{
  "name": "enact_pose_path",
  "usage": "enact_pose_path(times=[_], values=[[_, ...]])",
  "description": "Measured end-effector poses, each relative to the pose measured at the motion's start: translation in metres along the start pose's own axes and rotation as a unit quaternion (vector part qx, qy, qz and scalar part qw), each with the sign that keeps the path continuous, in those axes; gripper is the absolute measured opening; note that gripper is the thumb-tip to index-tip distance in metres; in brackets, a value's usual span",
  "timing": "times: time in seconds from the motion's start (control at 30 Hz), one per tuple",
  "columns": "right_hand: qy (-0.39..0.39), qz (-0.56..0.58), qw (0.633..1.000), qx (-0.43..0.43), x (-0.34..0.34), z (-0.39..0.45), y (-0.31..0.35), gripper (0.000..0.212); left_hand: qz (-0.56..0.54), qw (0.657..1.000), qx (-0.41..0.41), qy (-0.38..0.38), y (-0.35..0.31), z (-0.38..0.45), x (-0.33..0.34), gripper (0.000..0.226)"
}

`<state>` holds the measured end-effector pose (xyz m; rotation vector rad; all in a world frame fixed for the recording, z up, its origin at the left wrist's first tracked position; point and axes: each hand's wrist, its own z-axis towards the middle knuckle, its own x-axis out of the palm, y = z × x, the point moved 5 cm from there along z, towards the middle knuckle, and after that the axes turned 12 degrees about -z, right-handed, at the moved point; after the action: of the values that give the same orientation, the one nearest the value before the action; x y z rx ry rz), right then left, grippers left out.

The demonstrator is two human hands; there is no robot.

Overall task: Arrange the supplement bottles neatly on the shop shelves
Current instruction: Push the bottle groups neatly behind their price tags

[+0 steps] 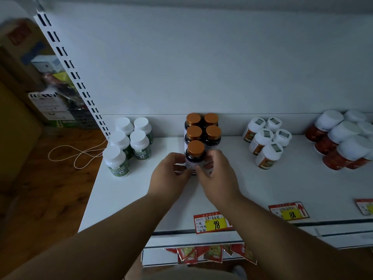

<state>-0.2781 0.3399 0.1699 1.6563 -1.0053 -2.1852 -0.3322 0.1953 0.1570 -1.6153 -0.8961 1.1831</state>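
On the white shelf (262,188), a dark bottle with a copper cap (195,151) stands upright at the front of a cluster of several like bottles (202,128). My left hand (171,174) grips its left side and my right hand (217,174) grips its right side, fingers curled round the label. To the left stand several white-capped bottles with green labels (129,142). To the right sit several white bottles with orange labels (266,140), and at the far right red bottles with white caps (343,140).
Price tags marked 98 (212,222) and 88 (288,212) lie on the shelf's front edge. A slotted upright (70,65) rises at the left, with cardboard boxes (30,77) and a loose cord (80,152) on the wooden floor beyond. Red packets (210,253) hang below the shelf.
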Motion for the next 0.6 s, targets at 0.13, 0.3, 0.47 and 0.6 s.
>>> enact_pose_path(times=[0.13,0.3,0.47,0.6], values=[[0.004,-0.009,1.0,0.002,0.003,0.0,0.001,0.033,0.005,1.0,-0.002,-0.001,0.001,0.002,-0.001,0.023],[0.008,-0.008,1.0,0.004,0.004,0.004,0.003,0.034,0.01,1.0,-0.002,-0.003,-0.003,0.005,-0.004,0.023],[0.013,0.0,1.0,0.006,-0.001,-0.004,0.003,0.039,0.03,0.999,0.002,-0.023,-0.004,-0.017,-0.009,0.02],[0.006,-0.011,1.0,0.014,-0.015,-0.016,-0.005,0.033,0.022,0.999,0.045,0.004,-0.012,-0.044,0.002,0.017]])
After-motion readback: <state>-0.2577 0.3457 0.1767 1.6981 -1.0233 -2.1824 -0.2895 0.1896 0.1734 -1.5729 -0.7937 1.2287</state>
